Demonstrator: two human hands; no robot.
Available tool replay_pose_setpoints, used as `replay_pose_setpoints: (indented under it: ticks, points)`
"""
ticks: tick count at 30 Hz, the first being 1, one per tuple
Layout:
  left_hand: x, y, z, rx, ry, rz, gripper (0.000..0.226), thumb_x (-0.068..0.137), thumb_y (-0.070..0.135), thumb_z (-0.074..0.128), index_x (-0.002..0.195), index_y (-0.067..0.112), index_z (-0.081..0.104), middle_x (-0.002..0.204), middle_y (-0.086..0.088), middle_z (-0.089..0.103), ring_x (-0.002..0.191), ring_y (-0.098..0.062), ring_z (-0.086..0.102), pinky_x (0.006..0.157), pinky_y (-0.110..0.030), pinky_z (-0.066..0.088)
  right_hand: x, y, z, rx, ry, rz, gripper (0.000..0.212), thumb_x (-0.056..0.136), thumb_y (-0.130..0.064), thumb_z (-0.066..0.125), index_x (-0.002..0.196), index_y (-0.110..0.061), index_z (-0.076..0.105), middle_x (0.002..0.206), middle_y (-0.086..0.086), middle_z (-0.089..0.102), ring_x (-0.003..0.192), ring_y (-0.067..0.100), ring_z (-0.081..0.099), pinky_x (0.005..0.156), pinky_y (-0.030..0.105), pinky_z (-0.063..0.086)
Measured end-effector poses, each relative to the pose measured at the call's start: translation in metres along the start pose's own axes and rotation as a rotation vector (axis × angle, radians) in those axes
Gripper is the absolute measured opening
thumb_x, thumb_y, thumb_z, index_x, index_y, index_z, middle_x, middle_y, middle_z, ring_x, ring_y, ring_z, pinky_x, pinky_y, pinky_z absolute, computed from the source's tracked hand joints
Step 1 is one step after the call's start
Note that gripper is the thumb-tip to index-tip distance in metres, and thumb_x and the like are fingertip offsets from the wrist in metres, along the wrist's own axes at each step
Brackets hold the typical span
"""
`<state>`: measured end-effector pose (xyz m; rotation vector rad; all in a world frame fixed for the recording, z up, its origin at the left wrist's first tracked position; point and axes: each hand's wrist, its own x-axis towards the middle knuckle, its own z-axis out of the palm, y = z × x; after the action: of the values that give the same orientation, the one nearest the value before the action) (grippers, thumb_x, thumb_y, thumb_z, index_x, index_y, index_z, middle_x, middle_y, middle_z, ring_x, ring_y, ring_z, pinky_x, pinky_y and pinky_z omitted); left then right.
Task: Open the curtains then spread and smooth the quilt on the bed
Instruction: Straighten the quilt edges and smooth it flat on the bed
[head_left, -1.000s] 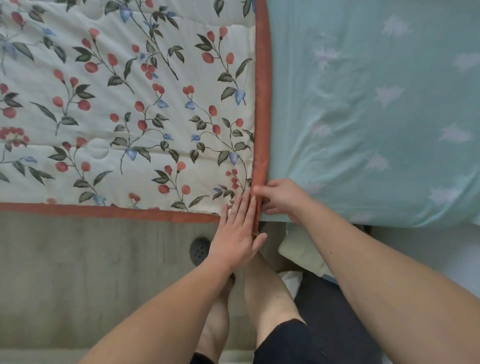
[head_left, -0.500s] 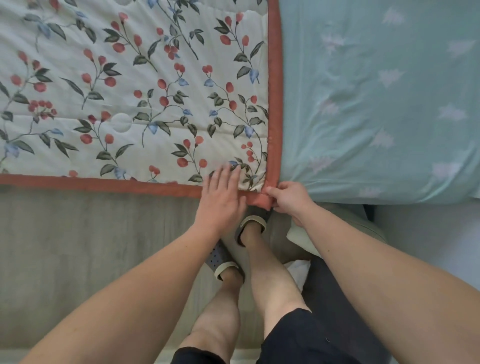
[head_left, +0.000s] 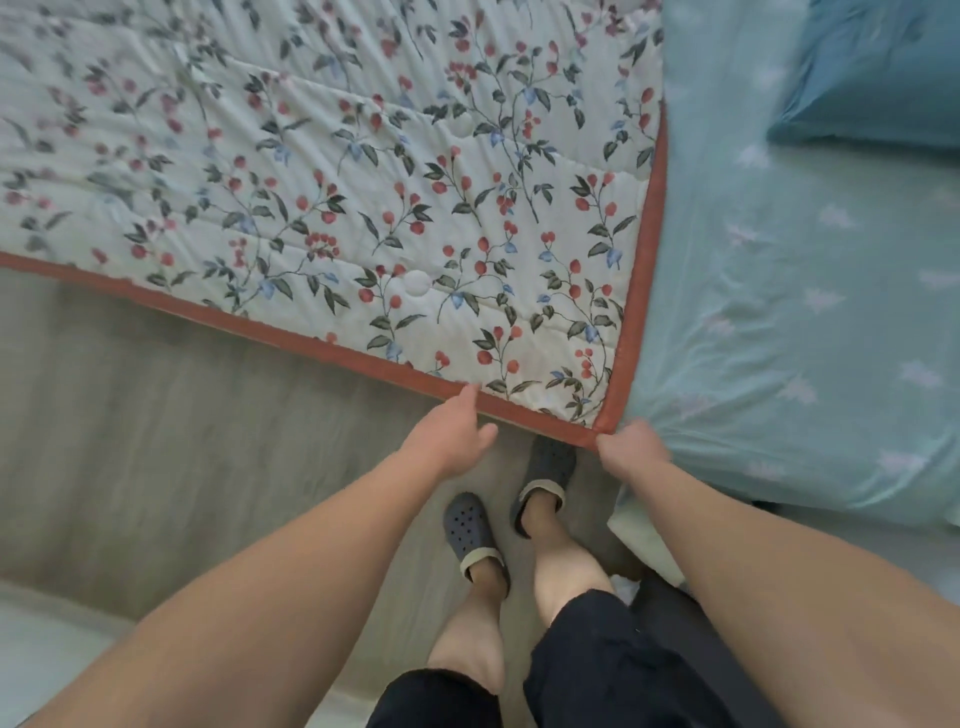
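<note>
my right hand (head_left: 631, 449) pinches the quilt (head_left: 332, 171) corner; left hand (head_left: 452, 436) loose at its border; soft, light, floppy, so best gripped by the hem

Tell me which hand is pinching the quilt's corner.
The right hand pinches the quilt corner; the left hand only touches the red border.

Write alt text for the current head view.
A person's right hand pinches the corner of a floral quilt with a rust border, while the left hand touches its near edge. The quilt lies over a teal sheet; slippered feet stand below.
</note>
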<state>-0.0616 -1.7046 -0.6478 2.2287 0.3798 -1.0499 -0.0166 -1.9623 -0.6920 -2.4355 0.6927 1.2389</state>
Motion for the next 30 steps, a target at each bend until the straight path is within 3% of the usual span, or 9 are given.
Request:
replay_pose_setpoints:
  ticks: [3,5,9,13,16,19,22,27,30]
  points:
    - [-0.047,-0.012,-0.048,-0.068,0.081,-0.087,0.075,0.104,0.037,0.054,0.165,0.021,0.015,0.163,-0.008,0.04,0.143,-0.029,0.048,0.111,-0.041,0.043,-0.056,-0.051,-0.023,-0.023,-0.05,-0.132,0.034,0.095,-0.032,0.06,0.118,-0.006,0.06,0.118,0.014,0.067,0.111,0.037,0.064,0.087,0.037,0.049]
    - [-0.071,-0.017,-0.079,-0.112,0.129,-0.14,0.076,0.104,0.037,0.054,0.166,0.02,0.014,0.163,-0.009,0.04,0.143,-0.03,0.047,0.112,-0.041,0.042,-0.087,-0.088,-0.035,-0.068,-0.091,-0.223,0.043,0.096,-0.034,0.059,0.131,-0.008,0.057,0.127,0.012,0.064,0.117,0.035,0.061,0.086,0.035,0.044]
    - [-0.119,-0.02,-0.144,-0.237,0.252,-0.244,0.076,0.103,0.04,0.055,0.165,0.019,0.017,0.162,-0.011,0.041,0.143,-0.031,0.047,0.113,-0.043,0.041,-0.148,-0.168,-0.056,-0.147,-0.146,-0.429,0.036,0.098,-0.036,0.057,0.128,-0.017,0.055,0.105,0.003,0.063,0.091,0.024,0.061,0.072,0.033,0.043]
    - [-0.166,-0.033,-0.206,-0.377,0.413,-0.307,0.071,0.103,0.037,0.056,0.163,0.015,0.024,0.158,-0.01,0.046,0.142,-0.031,0.047,0.112,-0.041,0.04,-0.207,-0.251,-0.062,-0.293,-0.165,-0.634,0.055,0.098,-0.041,0.054,0.147,-0.016,0.051,0.118,0.007,0.07,0.095,0.028,0.068,0.074,0.035,0.05]
    - [-0.203,-0.059,-0.242,-0.506,0.531,-0.368,0.069,0.102,0.035,0.058,0.161,0.017,0.028,0.151,-0.009,0.052,0.135,-0.031,0.052,0.104,-0.036,0.042,-0.26,-0.304,-0.055,-0.386,-0.173,-0.806,0.054,0.102,-0.042,0.055,0.149,-0.018,0.05,0.124,0.006,0.067,0.087,0.02,0.063,0.072,0.033,0.048]
    - [-0.242,-0.095,-0.262,-0.641,0.625,-0.429,0.071,0.101,0.037,0.06,0.161,0.018,0.028,0.153,-0.011,0.05,0.132,-0.03,0.054,0.102,-0.035,0.043,-0.312,-0.344,-0.035,-0.461,-0.202,-0.936,0.056,0.101,-0.045,0.056,0.15,-0.019,0.051,0.135,0.006,0.066,0.093,0.021,0.063,0.082,0.032,0.05]
    - [-0.28,-0.13,-0.269,-0.725,0.674,-0.475,0.073,0.101,0.038,0.06,0.162,0.018,0.025,0.157,-0.011,0.046,0.137,-0.03,0.051,0.104,-0.034,0.041,-0.355,-0.37,-0.012,-0.561,-0.209,-1.015,0.056,0.102,-0.046,0.053,0.151,-0.02,0.05,0.132,0.005,0.069,0.09,0.019,0.064,0.08,0.031,0.051]
    - [-0.336,-0.225,-0.287,-0.822,0.716,-0.523,0.078,0.099,0.038,0.062,0.162,0.015,0.024,0.158,-0.016,0.045,0.14,-0.032,0.049,0.113,-0.037,0.041,-0.422,-0.431,0.039,-0.712,-0.215,-1.062,0.059,0.103,-0.044,0.053,0.155,-0.019,0.047,0.145,0.006,0.059,0.097,0.019,0.059,0.086,0.032,0.049]
    - [-0.361,-0.284,-0.307,-0.88,0.743,-0.512,0.079,0.099,0.039,0.064,0.163,0.015,0.023,0.16,-0.016,0.042,0.143,-0.031,0.048,0.116,-0.039,0.039,-0.461,-0.473,0.071,-0.736,-0.184,-1.067,0.058,0.1,-0.043,0.054,0.152,-0.018,0.048,0.125,0.004,0.066,0.088,0.018,0.067,0.073,0.031,0.053]
